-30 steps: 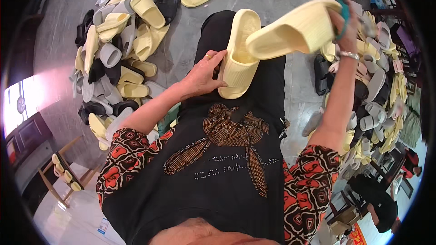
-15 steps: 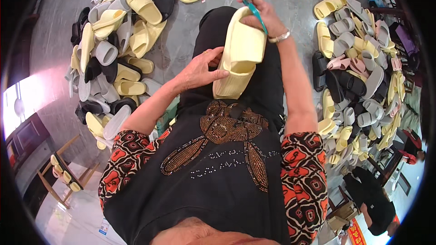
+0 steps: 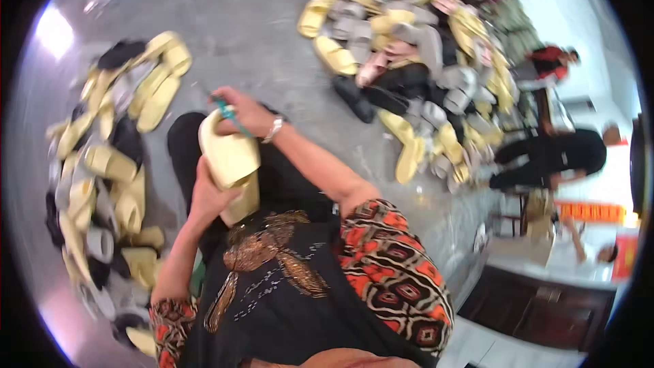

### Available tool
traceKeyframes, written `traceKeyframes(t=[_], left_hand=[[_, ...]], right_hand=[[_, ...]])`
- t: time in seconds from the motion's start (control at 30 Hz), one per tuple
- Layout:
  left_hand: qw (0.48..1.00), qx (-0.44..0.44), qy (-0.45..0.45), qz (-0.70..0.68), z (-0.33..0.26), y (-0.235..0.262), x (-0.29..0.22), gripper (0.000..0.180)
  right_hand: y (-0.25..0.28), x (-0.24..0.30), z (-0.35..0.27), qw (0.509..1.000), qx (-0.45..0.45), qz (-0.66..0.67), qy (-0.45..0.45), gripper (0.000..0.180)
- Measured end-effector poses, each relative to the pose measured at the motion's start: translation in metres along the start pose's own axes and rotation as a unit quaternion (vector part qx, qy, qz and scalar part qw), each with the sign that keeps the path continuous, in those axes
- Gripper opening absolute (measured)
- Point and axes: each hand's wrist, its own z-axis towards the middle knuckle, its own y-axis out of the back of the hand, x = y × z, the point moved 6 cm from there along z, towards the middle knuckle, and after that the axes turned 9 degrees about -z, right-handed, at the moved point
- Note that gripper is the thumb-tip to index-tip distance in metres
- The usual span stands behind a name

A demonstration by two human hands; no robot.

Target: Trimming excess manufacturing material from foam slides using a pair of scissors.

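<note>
A pale yellow slide slipper (image 3: 231,161) is held over my dark-trousered lap, its strap facing up. My left hand (image 3: 211,194) grips the slipper's side near the strap, with the thumb on top and the other fingers mostly hidden. At the slipper's far end is my right hand (image 3: 246,119), closed at its rim with some fingers out of sight inside. A slim teal-handled tool (image 3: 231,117) lies across the right hand's fingers. Its tip is blurred here, and I cannot make out its exact kind.
Piled slippers (image 3: 102,163) in yellow, grey and black lie on the floor at my left. A larger heap (image 3: 409,34) spreads at the far right. Beyond it, a person in black (image 3: 552,153) bends over. A dark door (image 3: 538,307) shows at lower right.
The whole view has swung to the right, so the piles and my body appear farther left and more people show. Both hands keep the same slipper, and the teal tool stays in the right.
</note>
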Motion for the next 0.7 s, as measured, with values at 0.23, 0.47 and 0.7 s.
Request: traceKeyframes(t=[0.23, 0.47, 0.7], left_hand=[[0.965, -0.036, 0.114, -0.235, 0.016, 0.011, 0.016, 0.046], [0.935, -0.042, 0.149, -0.319, 0.010, 0.054, -0.001, 0.035], [0.811, -0.251, 0.118, -0.515, 0.021, 0.116, 0.053, 0.030]], right_hand=[[0.020, -0.011, -0.001, 0.950, -0.210, 0.199, 0.119, 0.045], [0.075, -0.036, -0.024, 0.856, -0.282, 0.431, -0.040, 0.034], [-0.024, -0.002, -0.052, 0.988, -0.120, 0.087, -0.039, 0.050]])
